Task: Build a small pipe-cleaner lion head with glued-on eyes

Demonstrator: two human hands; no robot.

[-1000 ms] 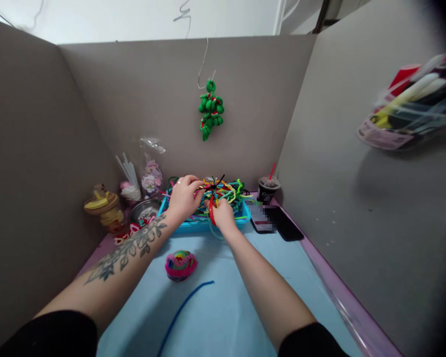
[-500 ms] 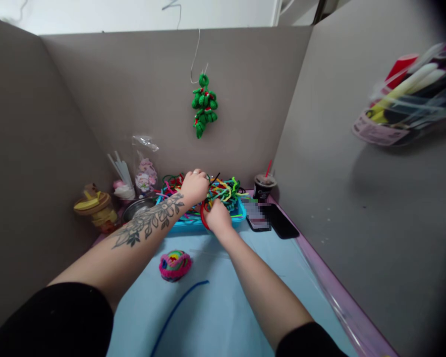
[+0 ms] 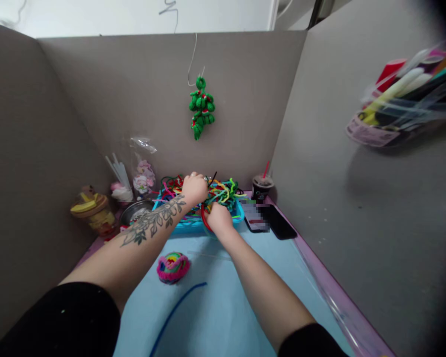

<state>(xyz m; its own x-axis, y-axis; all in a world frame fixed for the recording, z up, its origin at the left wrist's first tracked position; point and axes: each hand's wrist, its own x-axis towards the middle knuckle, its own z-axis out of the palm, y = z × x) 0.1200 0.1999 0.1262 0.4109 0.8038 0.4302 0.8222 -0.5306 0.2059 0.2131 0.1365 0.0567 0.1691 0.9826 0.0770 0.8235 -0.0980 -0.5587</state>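
Head view: left hand (image 3: 195, 188) and right hand (image 3: 218, 218) grip tangled colourful pipe cleaners (image 3: 223, 192) in the far blue plastic tray (image 3: 193, 227); tease strands apart gently, steadying the heap.

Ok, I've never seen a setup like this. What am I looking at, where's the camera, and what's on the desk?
No machine here: a person works bare-handed, filmed by a head-worn camera looking down. The left hand digs into a tangle of pipe cleaners in a blue tray. The right hand grips a red pipe cleaner at the tray's edge. On the blue mat lie a woven ball and a blue pipe cleaner. A phone and cup sit right.
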